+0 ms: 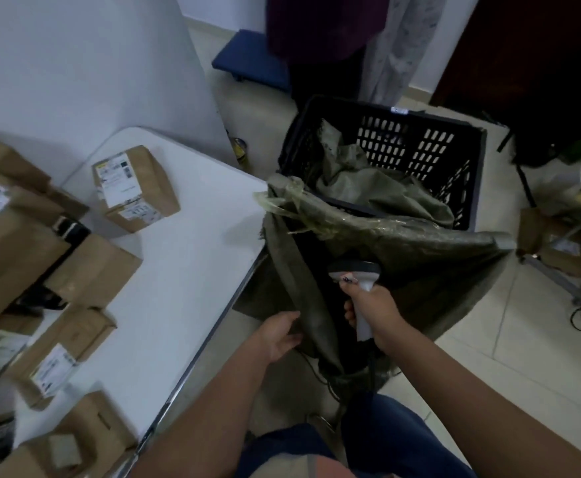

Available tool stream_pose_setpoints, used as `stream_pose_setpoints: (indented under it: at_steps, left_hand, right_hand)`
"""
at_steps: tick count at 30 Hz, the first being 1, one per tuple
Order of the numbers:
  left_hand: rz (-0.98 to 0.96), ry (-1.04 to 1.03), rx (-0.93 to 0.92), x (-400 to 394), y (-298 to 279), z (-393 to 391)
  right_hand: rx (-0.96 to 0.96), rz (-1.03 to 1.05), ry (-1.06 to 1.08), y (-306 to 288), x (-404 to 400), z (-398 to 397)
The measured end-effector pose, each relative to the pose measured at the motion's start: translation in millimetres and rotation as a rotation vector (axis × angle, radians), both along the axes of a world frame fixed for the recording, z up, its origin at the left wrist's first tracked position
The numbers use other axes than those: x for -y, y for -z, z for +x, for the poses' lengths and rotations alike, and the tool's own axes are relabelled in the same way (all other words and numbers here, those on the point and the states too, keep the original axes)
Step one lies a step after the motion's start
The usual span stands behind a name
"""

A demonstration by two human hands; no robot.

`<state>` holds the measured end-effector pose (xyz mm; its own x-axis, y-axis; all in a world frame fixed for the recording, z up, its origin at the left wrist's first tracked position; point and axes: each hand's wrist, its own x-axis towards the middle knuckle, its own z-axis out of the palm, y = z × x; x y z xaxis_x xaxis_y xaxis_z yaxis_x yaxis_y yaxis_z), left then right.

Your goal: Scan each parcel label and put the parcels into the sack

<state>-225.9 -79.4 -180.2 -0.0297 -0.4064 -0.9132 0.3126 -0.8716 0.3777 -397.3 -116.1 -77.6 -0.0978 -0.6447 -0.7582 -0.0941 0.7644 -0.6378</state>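
Note:
A grey-green sack [402,250] hangs open between the white table [185,270] and a black crate. My left hand [280,334] grips the sack's near rim, fingers curled over the fabric. My right hand [373,310] grips the handle of a grey barcode scanner [356,274] over the sack's dark mouth. Several brown parcels with white labels lie on the table: one [135,188] stands alone at the far end, one [61,353] lies nearer, and others pile at the left edge. The inside of the sack is too dark to see.
A black slatted plastic crate [420,146] behind the sack holds another crumpled sack. A blue low trolley [251,60] stands on the tiled floor beyond. A metal stand, cables and a box [558,243] crowd the right side. My knees are below the sack.

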Motion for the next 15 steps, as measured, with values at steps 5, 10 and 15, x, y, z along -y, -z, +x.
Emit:
stream_pose_setpoints:
  at_steps: [5, 10, 15]
  left_hand:
    - [-0.086, -0.037, 0.069, -11.5, -41.4, 71.2]
    - [-0.135, -0.161, 0.126, -28.7, -81.7, 159.6]
    - [-0.194, -0.275, 0.183, -74.5, -104.9, 241.7]
  right_hand:
    - [0.005, -0.109, -0.166, -31.5, -0.7, 83.2]
    - [0.077, -0.189, -0.284, -58.6, -11.6, 175.6]
    - [0.146, -0.187, -0.413, -61.9, -31.8, 260.7]
